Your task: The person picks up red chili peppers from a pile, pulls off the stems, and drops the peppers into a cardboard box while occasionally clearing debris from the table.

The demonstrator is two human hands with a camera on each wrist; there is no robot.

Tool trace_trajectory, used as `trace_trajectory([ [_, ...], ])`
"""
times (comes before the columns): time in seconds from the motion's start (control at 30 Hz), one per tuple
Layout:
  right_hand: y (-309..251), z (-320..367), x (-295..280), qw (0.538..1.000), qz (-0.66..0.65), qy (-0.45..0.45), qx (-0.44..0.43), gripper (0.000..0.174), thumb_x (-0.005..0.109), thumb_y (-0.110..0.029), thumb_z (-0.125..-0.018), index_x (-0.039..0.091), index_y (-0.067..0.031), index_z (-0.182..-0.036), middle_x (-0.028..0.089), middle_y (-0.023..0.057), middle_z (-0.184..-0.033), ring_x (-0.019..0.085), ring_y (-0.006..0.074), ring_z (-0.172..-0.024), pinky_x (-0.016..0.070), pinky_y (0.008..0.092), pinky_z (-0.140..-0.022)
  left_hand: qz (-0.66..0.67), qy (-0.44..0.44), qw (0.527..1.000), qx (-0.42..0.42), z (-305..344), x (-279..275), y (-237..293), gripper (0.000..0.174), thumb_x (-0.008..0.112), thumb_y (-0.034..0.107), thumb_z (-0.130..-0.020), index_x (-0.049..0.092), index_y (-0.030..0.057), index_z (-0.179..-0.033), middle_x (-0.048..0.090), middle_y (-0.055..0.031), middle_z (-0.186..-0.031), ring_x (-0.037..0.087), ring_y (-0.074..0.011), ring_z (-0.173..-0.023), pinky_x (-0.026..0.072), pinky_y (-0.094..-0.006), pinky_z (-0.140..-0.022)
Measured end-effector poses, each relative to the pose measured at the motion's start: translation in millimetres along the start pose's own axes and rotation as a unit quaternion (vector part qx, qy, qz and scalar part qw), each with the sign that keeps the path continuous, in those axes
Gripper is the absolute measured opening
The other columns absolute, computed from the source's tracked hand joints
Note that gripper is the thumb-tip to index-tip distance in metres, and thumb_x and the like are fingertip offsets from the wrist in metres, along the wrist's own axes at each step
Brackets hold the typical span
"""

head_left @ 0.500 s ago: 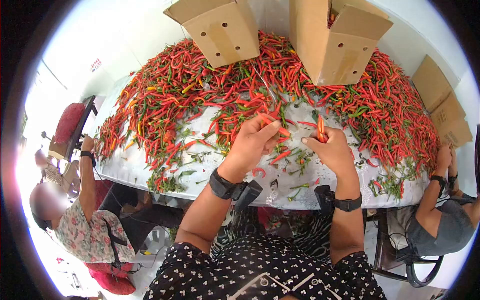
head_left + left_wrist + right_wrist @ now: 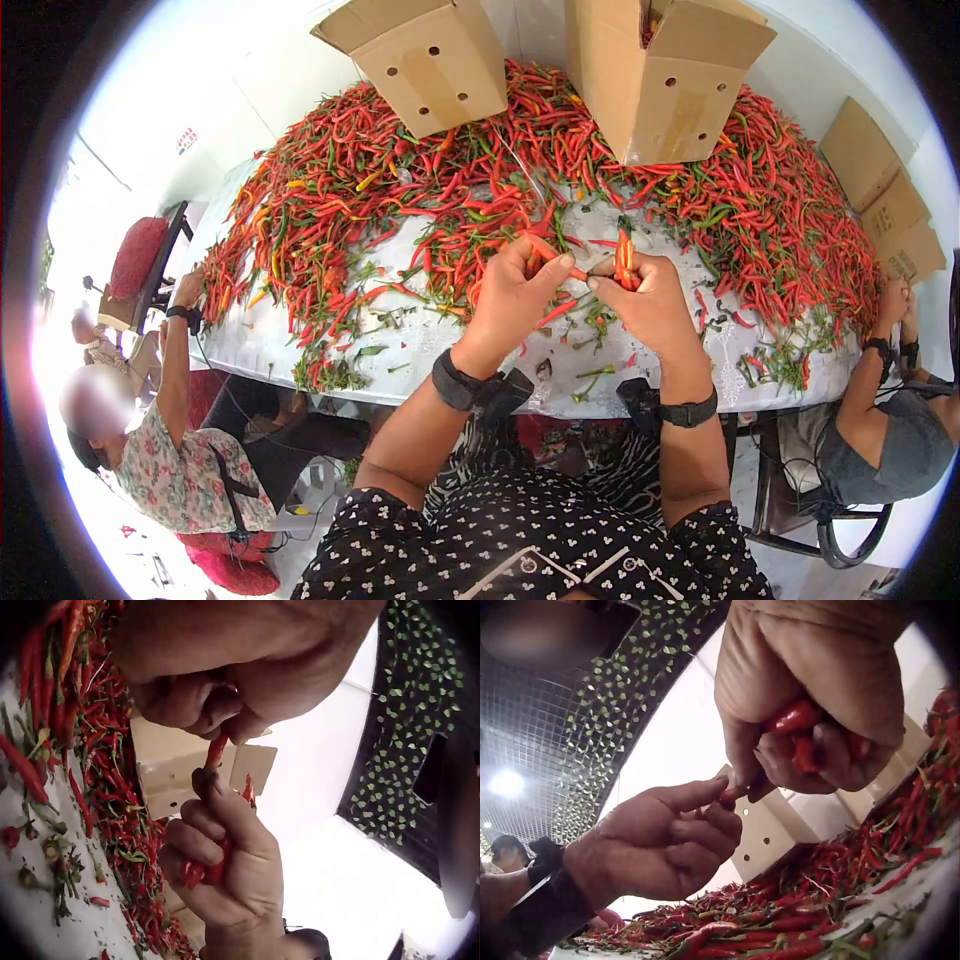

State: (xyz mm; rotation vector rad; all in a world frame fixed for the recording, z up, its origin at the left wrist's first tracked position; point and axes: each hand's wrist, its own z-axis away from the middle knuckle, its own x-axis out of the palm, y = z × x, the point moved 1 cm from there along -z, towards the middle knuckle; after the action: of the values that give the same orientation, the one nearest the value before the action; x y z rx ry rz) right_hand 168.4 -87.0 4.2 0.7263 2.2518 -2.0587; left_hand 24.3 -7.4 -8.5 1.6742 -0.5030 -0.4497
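Over the table's near middle, my left hand (image 2: 515,305) pinches a red chili pepper (image 2: 545,249) between thumb and fingers. My right hand (image 2: 652,308) grips several red chilies (image 2: 625,262) in its curled fingers, their ends poking out above the fist. In the left wrist view, the held chili (image 2: 215,752) spans the gap between both hands, and the right thumb and finger pinch its stem end. More gripped chilies (image 2: 795,718) show in the right palm in the right wrist view. Below the hands, loose stems (image 2: 597,372) lie scattered on the white tablecloth (image 2: 470,375).
A wide heap of red chilies (image 2: 330,180) covers the far side of the table. Two cardboard boxes, one on the left (image 2: 440,80) and one on the right (image 2: 680,105), stand in it. Another person (image 2: 180,450) sits at the left end, and one (image 2: 885,440) at the right.
My hands have come together from slightly apart. The right thumb and finger have met the end of the chili in my left hand. The left neighbour's hand has lowered to the heap.
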Motion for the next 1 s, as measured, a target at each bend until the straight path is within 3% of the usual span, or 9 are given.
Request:
trace_trajectory([
  [0.07,2,-1,3,0.998,0.033,0.028,-0.040,0.010,0.064,-0.005,-0.075,0.063,0.0035,-0.080,0.052,-0.0029,-0.062,0.042,0.0030,-0.055,0.0340,0.0207,-0.048,0.014,0.019,1.000,-0.006,1,2,-3,0.011,0.055,0.015,-0.087,0.055,0.0047,-0.083,0.048,0.0052,-0.060,0.038,-0.0010,-0.049,0.0281,-0.0182,-0.041],
  [0.2,5,0,8,0.999,0.006,0.041,-0.031,0.008,0.062,-0.005,-0.075,0.062,0.0031,-0.078,0.052,-0.0028,-0.061,0.042,0.0025,-0.055,0.0343,0.0201,-0.049,0.034,0.006,0.999,-0.011,5,3,-2,0.011,0.053,0.014,-0.088,0.055,0.0034,-0.086,0.046,0.0048,-0.059,0.036,-0.0020,-0.048,0.0272,-0.0188,-0.042],
  [0.27,7,-1,9,0.997,-0.068,0.046,0.003,0.010,0.062,-0.006,-0.076,0.061,0.0029,-0.080,0.051,-0.0027,-0.060,0.042,0.0023,-0.052,0.0332,0.0200,-0.046,0.171,-0.003,0.982,-0.079,5,0,-9,0.010,0.052,0.011,-0.088,0.055,0.0025,-0.089,0.045,0.0042,-0.058,0.034,-0.0034,-0.047,0.0261,-0.0199,-0.043],
  [0.3,6,-1,8,0.997,-0.068,0.046,0.003,0.010,0.062,-0.006,-0.076,0.061,0.0029,-0.080,0.051,-0.0027,-0.060,0.042,0.0023,-0.052,0.0332,0.0200,-0.046,0.171,-0.003,0.982,-0.079,5,-1,-10,0.010,0.052,0.011,-0.088,0.055,0.0025,-0.089,0.045,0.0042,-0.058,0.034,-0.0034,-0.047,0.0261,-0.0199,-0.043],
  [0.37,4,-1,3,0.987,-0.118,0.033,0.104,0.013,0.064,-0.012,-0.075,0.062,0.0003,-0.081,0.050,-0.0037,-0.060,0.044,0.0037,-0.053,0.0337,0.0217,-0.046,0.250,-0.025,0.966,-0.057,6,-1,-9,0.009,0.051,0.009,-0.088,0.054,0.0020,-0.092,0.045,0.0030,-0.061,0.032,-0.0046,-0.047,0.0260,-0.0209,-0.045],
  [0.67,2,-1,3,0.992,-0.102,-0.018,0.069,0.017,0.065,-0.013,-0.076,0.065,0.0011,-0.085,0.050,-0.0042,-0.057,0.042,0.0032,-0.047,0.0316,0.0221,-0.041,0.231,-0.062,0.970,-0.045,11,-4,-6,0.015,0.051,0.006,-0.088,0.050,0.0011,-0.101,0.043,0.0028,-0.065,0.033,-0.0049,-0.051,0.0283,-0.0208,-0.047],
  [1.0,-5,3,2,0.991,-0.107,-0.032,0.079,0.011,0.060,-0.004,-0.075,0.062,0.0042,-0.081,0.048,-0.0018,-0.055,0.041,0.0053,-0.046,0.0313,0.0218,-0.043,0.190,-0.092,0.977,-0.019,14,-8,-3,0.014,0.051,0.007,-0.087,0.049,0.0010,-0.099,0.044,0.0018,-0.065,0.035,-0.0057,-0.051,0.0295,-0.0206,-0.048],
])
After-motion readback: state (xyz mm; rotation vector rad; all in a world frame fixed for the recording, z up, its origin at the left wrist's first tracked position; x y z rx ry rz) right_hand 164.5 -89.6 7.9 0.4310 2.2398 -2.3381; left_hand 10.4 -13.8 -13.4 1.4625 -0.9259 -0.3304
